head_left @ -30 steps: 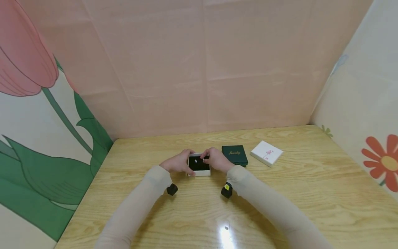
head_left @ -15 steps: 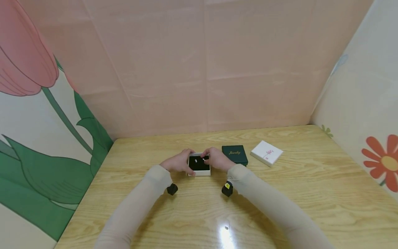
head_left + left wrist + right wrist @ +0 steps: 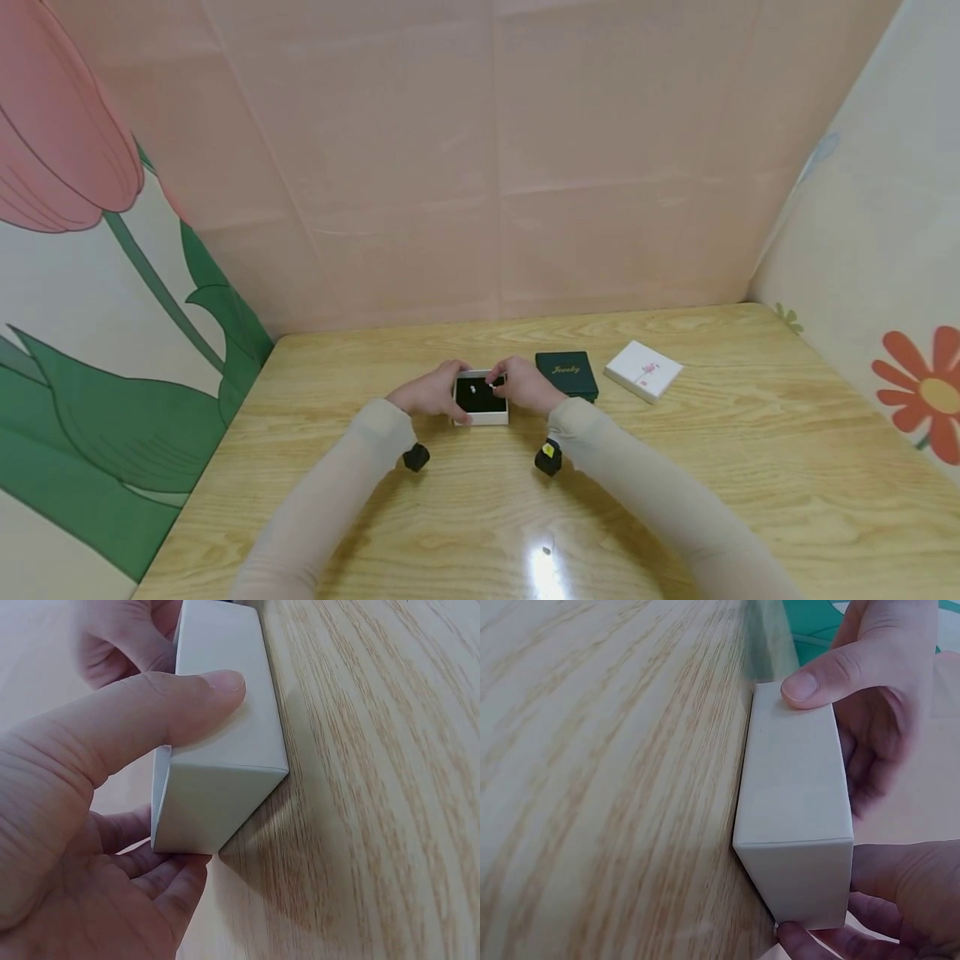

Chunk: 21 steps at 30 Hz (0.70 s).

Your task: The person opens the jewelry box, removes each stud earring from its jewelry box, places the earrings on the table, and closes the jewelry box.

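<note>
A small white box (image 3: 481, 418) with a black insert (image 3: 480, 402) stands open on the table in the head view. My left hand (image 3: 433, 392) grips its left side, the thumb on the front wall and fingers behind, as the left wrist view shows. One tiny shiny piece of jewelry (image 3: 473, 388) sits on the insert. At the right part of the insert, my right hand (image 3: 522, 387) pinches another tiny shiny piece (image 3: 491, 385), mostly covered by the fingers. In the right wrist view, a right fingertip (image 3: 799, 941) touches the box's far lower corner; the thumb tip is hidden.
A dark green box (image 3: 567, 374) with gold lettering lies just right of my right hand. Farther right is a flat white box (image 3: 643, 370) with a pink flower print. The wooden table (image 3: 480, 508) ends at a pink backdrop (image 3: 397, 208) behind.
My right fingertips have shifted very slightly to the right over the insert. My left hand and the boxes stay where they were.
</note>
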### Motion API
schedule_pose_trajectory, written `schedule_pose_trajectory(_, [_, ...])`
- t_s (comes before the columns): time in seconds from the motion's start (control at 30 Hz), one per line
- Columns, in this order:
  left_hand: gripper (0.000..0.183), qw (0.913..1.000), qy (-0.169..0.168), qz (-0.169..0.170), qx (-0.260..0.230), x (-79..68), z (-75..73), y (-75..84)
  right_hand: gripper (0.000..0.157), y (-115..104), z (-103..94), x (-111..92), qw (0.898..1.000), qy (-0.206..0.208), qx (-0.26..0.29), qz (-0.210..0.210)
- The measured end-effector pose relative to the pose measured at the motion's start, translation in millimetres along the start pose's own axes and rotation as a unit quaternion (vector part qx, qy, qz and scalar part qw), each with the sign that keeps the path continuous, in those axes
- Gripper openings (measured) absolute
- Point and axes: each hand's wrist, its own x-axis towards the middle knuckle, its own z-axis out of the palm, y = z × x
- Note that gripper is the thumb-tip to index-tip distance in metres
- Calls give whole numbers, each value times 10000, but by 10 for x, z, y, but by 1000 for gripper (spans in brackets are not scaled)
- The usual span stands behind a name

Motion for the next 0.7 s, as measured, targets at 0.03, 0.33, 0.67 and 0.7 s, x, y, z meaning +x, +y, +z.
schedule_pose_trajectory(0.03, [82,10000,-3,-5,3,0,0,0,14,4,2,3,10000,11,-9,7])
schedule_pose_trajectory(0.33, [84,10000,-13,-22,40,9,-8,3,11,33,4,34,9999,109,-80,-8])
schedule_pose_trajectory(0.67, [84,10000,8,-8,7,26,2,-16,6,34,6,35,9998,161,-122,-21])
schedule_pose_trajectory(0.7, [84,10000,5,-4,6,28,3,-20,6,31,7,32,9998,162,-121,-28])
